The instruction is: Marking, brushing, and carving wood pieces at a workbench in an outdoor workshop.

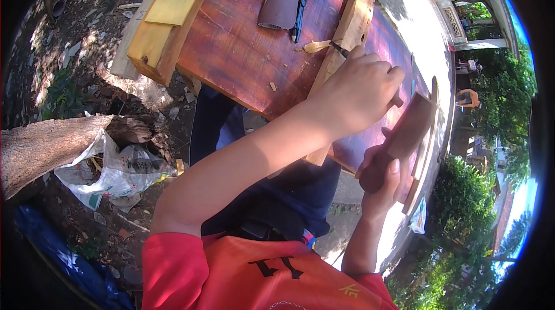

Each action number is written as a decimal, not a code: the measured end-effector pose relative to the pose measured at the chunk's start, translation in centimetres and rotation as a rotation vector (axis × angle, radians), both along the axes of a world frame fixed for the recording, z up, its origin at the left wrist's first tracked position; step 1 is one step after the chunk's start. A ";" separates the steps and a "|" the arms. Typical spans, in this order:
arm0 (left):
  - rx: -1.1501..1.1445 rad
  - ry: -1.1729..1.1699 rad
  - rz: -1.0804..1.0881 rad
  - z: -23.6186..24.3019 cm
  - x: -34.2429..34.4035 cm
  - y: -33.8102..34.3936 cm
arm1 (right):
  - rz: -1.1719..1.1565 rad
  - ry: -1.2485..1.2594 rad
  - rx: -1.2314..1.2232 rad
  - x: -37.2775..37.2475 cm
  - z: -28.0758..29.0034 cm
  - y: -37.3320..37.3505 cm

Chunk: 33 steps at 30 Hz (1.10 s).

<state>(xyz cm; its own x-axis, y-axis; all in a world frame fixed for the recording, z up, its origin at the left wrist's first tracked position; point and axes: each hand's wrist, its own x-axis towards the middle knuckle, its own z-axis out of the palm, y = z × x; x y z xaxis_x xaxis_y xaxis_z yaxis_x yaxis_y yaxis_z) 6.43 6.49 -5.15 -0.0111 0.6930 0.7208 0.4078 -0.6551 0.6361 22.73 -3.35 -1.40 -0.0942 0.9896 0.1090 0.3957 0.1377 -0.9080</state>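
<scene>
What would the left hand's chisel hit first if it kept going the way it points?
Probably the pale plank: the left hand aims the chisel up along it, toward a curled shaving. Depth is unclear, so the tip may already be in the wood.

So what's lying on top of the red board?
On the board: a roll of sandpaper, a black pen, wood chips and a pale wood strip. The left hand covers part of that strip and most of its chisel.

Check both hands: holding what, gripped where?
Left hand grips a chisel by its handle, blade on the wooden strip. Right hand holds a wooden mallet by its handle.
</scene>
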 end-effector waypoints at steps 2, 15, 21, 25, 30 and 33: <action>0.015 0.015 0.013 0.4 0.2 -0.2 | -0.054 0.156 0.128 0.4 0.2 0.0; 0.023 0.062 0.028 0.5 0.3 -0.2 | -0.082 0.197 0.081 1.4 0.5 0.8; 0.112 0.064 -0.053 0.8 0.3 -0.5 | -0.083 0.263 0.143 2.0 -0.3 0.6; 0.124 0.019 -0.018 1.0 0.5 -0.3 | -0.134 0.261 0.115 1.2 -0.4 0.3; 0.054 -0.126 -0.076 1.5 -0.4 -0.1 | -0.075 0.250 0.106 0.9 -0.1 0.2; 0.017 -0.226 -0.138 1.9 -0.8 0.0 | -0.064 0.162 0.258 0.7 0.8 -0.1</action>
